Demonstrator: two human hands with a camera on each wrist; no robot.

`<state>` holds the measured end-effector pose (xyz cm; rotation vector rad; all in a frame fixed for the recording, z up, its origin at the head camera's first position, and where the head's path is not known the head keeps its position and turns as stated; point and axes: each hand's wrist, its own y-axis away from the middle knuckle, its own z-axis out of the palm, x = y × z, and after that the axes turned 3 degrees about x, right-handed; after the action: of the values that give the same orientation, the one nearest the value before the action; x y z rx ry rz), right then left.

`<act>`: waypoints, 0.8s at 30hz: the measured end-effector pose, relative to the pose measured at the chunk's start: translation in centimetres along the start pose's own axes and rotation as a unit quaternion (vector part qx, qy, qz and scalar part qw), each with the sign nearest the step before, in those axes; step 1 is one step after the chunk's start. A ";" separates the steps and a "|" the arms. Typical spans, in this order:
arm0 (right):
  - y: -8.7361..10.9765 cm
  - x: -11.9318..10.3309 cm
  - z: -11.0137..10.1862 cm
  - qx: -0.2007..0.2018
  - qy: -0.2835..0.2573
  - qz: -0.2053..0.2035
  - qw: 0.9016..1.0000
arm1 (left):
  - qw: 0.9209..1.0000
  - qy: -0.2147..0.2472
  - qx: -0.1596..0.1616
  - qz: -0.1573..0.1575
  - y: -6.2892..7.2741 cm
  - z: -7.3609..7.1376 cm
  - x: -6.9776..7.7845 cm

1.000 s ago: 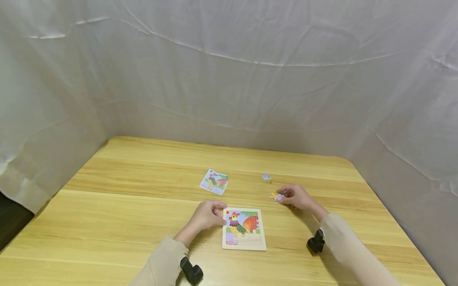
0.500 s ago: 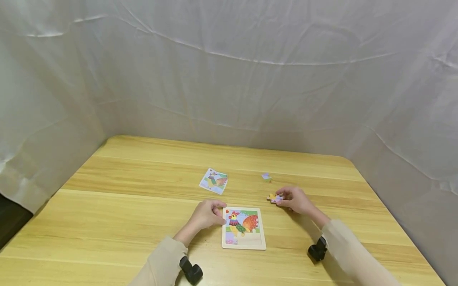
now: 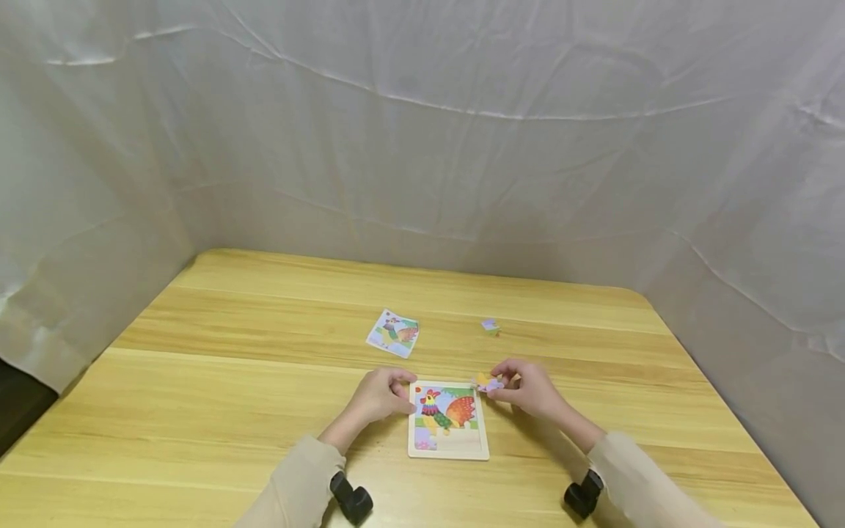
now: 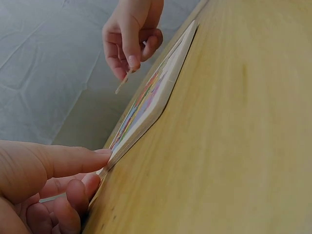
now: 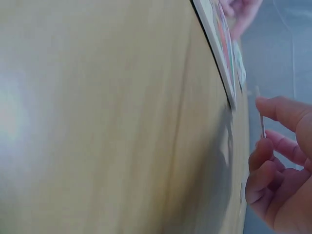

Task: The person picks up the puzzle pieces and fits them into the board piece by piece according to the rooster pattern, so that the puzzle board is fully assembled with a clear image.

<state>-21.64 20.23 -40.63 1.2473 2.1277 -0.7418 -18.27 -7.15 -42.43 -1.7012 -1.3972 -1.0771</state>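
A square wooden jigsaw tray (image 3: 449, 455) with a rooster picture lies on the table; bare wood shows at its lower right. My left hand (image 3: 381, 400) grips the tray's upper left edge, thumb (image 4: 92, 158) on the rim and curled fingers against the side. Between thumb and fingers my right hand (image 3: 531, 392) pinches a yellow and lilac jigsaw piece (image 3: 487, 383). The piece is held above the tabletop and overlaps the tray's upper right corner in the head view. Seen edge-on, the piece (image 5: 261, 119) is a thin strip in the right wrist view.
Farther back lies another jigsaw piece (image 3: 490, 324), lilac and green. A paper card (image 3: 393, 334) with the same rooster picture rests behind the tray. Pale cloth (image 3: 422, 147) hangs around the back and sides of the wooden table (image 3: 231, 396).
My right hand has carried the jigsaw piece leftward and closer, from the right side of the table to the tray's upper right corner. The left hand has stayed at the tray.
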 end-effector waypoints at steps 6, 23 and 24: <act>0.8 -1.8 1.1 -0.026 -0.023 -0.008 0.999 | 1.000 0.006 -0.002 0.002 0.0 0.0 0.0; 2.8 -4.5 4.0 -0.130 -0.003 -0.043 0.991 | 1.000 0.001 -0.001 -0.003 -0.1 0.0 -0.1; 2.8 -4.5 4.1 -0.129 0.007 -0.048 0.990 | 1.000 0.002 -0.001 -0.003 0.0 0.0 -0.1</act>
<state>-16.51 15.87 -40.81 1.0226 2.2242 -0.4783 -18.31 -7.15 -42.53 -1.6957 -1.4008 -1.0844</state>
